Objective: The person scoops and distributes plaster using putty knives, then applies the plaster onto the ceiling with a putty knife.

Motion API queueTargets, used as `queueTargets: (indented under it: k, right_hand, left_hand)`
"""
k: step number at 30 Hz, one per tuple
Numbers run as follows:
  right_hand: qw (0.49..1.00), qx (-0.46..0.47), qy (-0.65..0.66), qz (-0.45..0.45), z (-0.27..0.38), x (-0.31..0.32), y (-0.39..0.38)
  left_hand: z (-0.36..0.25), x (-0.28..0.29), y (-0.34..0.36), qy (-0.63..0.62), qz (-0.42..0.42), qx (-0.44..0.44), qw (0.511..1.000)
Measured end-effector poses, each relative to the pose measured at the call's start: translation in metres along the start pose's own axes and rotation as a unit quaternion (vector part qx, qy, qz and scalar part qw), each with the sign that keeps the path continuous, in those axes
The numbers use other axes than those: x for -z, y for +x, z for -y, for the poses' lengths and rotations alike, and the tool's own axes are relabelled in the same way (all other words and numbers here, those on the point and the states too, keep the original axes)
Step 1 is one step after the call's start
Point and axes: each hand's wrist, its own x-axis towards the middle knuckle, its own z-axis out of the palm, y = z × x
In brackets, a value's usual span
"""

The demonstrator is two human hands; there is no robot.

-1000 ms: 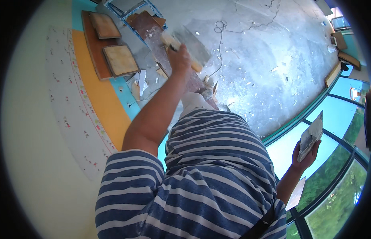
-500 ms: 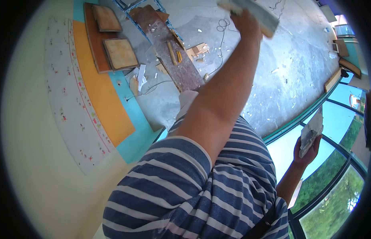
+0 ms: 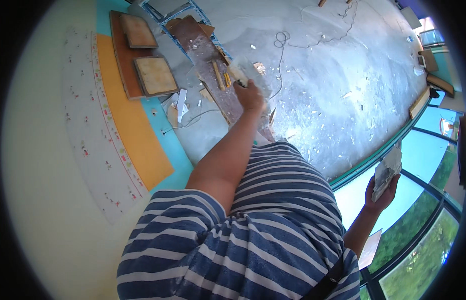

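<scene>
My left hand [image 3: 251,96] stretches out over the plank and is closed on a flat, pale board smeared with plaster [image 3: 253,75]. Motion blurs that board, so its exact kind is unclear. Off to the right, by the windows, my right hand [image 3: 384,196] grips a flat grey-white piece coated with plaster [image 3: 388,172], held upright. Whether this is a broad scraper or a slab cannot be made out. Just left of my left hand, a wooden stick [image 3: 219,75] and a yellow-handled tool [image 3: 227,79] lie on the brown plank [image 3: 205,50].
A blue metal stand [image 3: 175,20] is at the plank's far end. Cushioned panels [image 3: 156,76] lean by the wall at left. Scraps and a cable [image 3: 280,65] lie on the grey floor [image 3: 323,100]. Windows [image 3: 413,170] run along the right.
My left hand has swung from the far upper middle down and left, nearer to me, with its board. My right hand has moved only slightly, still holding its piece.
</scene>
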Motion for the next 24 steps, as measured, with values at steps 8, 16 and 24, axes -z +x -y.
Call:
queueTargets:
  k: [8, 16, 24]
  right_hand:
    - [0.999, 0.03, 0.011, -0.039, -0.007, -0.007, 0.0]
    - [0.999, 0.027, -0.013, -0.026, -0.001, 0.0, 0.004]
    - [0.994, 0.033, -0.026, -0.105, -0.01, -0.037, 0.005]
  left_hand:
    - [0.017, 0.094, 0.045, 0.059, -0.073, -0.063, 0.994]
    - [-0.083, 0.061, 0.113, -0.253, 0.007, -0.148, 0.956]
    - [-0.176, -0.097, 0.079, -0.44, 0.028, 0.032, 0.897]
